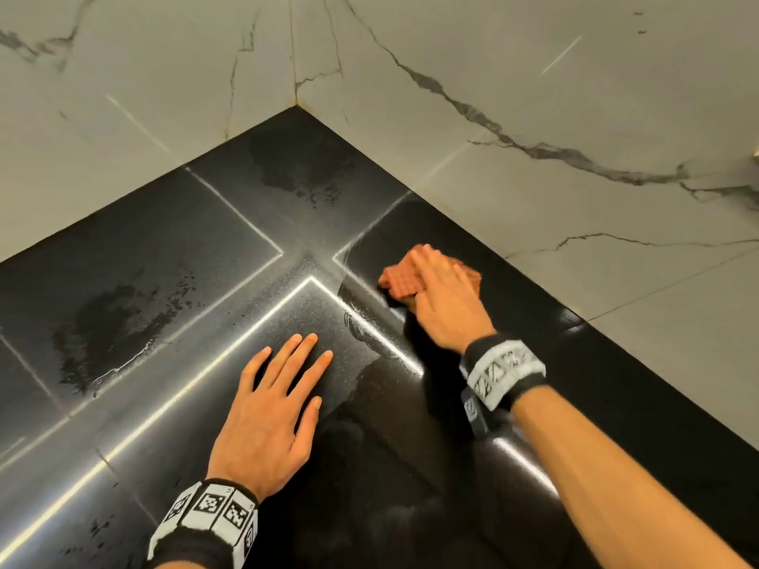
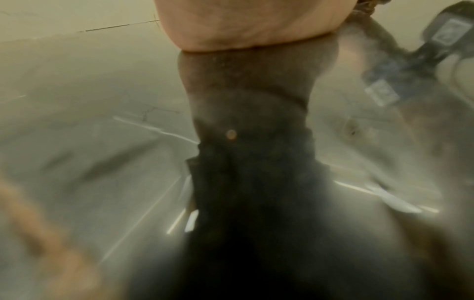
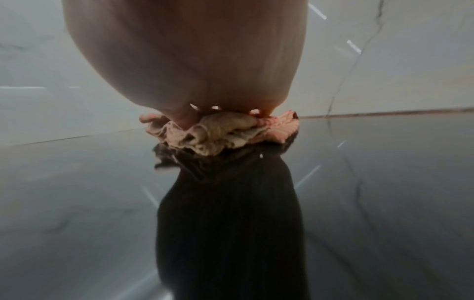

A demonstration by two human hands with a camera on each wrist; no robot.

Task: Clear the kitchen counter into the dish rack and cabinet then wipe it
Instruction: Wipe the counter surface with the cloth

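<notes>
From the head view, a black polished counter [image 1: 230, 256] fills a corner between two white marble-veined walls [image 1: 534, 96], with wet patches on its far and left parts. The right hand [image 1: 445, 303] lies flat on a crumpled reddish-orange cloth [image 1: 400, 279] near the right wall. Its fingers are straight and close together, pressing down on the cloth from above; the cloth sticks out to the left of the fingers and a little on their far-right side, and the rest of it is hidden under the hand. The left hand [image 1: 271, 416] rests palm-down on the bare counter, nearer and to the left, well apart from the cloth, with its fingers straight and slightly spread. Both wrists wear black bands with printed markers.

The left wrist view is blurred: the heel of the left hand [image 2: 243, 26] meets the counter [image 2: 89, 142] and its dark reflection; the fingers cannot be made out here.

In the right wrist view, the right hand [image 3: 189, 60] presses down onto the bunched cloth [image 3: 220, 132], which is squeezed between the palm and the glossy counter [image 3: 77, 192]. The cloth's folds bulge out beneath the hand toward the camera. The fingers themselves are hidden beyond the palm.
</notes>
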